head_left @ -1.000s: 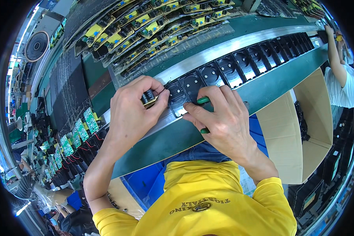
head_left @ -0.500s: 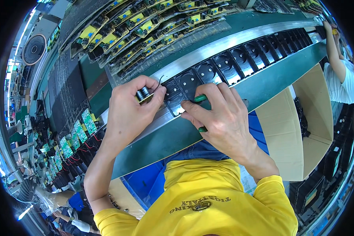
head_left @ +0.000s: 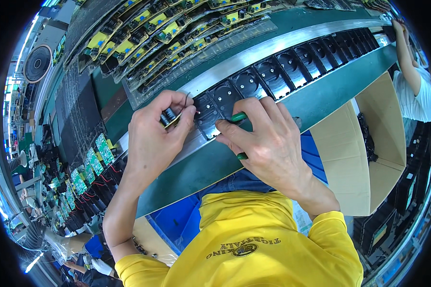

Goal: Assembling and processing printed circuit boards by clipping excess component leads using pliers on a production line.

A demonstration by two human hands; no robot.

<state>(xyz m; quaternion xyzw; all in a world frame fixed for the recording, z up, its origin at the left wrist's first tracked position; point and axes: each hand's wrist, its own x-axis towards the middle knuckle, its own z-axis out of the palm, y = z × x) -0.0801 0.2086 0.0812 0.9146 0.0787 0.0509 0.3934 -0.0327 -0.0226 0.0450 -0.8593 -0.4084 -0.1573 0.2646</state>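
Observation:
My left hand [head_left: 151, 136] is closed on a small circuit board [head_left: 169, 116] with dark cylindrical capacitors. A thin black wire sticks up by its fingertips. Just right of it lies the nearest black plastic casing [head_left: 209, 125], at the left end of a row along a metal rail. My right hand [head_left: 273, 148] is curled round a tool with green handles [head_left: 239, 116], perhaps pliers or cutters; its jaws are hidden. The thumb and index fingertip of that hand rest at the near right side of the casing.
More black casings [head_left: 289, 69] run to the far right. Yellow-edged circuit boards [head_left: 143, 43] are stacked on sheets behind the rail. Green boards with red wires [head_left: 93, 160] stand at left. An open cardboard box [head_left: 342, 153] is at right, and another person [head_left: 414, 91] works beyond it.
The whole view has shifted slightly. My left hand with the circuit board has drawn a little left, and the wire leans differently. The right hand keeps nearly the same pose.

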